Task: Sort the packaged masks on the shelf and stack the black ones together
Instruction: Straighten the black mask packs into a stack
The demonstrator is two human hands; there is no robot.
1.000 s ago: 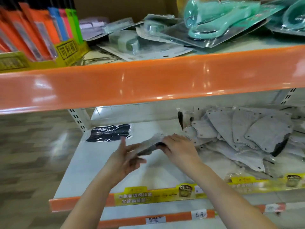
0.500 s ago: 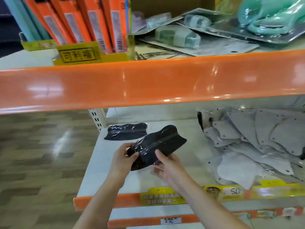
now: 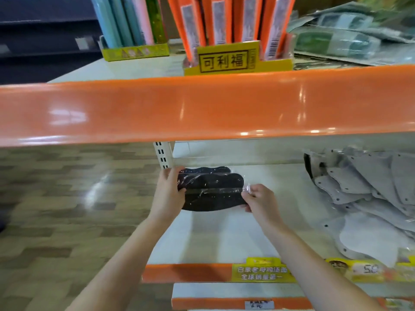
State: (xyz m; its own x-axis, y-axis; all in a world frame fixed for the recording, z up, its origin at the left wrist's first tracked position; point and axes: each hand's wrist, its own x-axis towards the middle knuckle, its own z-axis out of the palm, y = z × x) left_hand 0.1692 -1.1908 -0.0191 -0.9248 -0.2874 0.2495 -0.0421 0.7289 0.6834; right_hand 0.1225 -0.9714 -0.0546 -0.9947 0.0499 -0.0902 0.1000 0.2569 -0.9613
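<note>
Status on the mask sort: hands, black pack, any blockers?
Left hand and right hand both grip black pack. Pack over second black pack at shelf's left rear. Grey pile off right, nothing blocking.

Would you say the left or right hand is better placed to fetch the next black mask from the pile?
Right. The right hand pinches the held black mask on the side nearer the grey mask pile; the left hand is farther.

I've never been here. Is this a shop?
Probably a shop: price tags on orange shelf edges, packaged masks and boxed goods on display.
</note>
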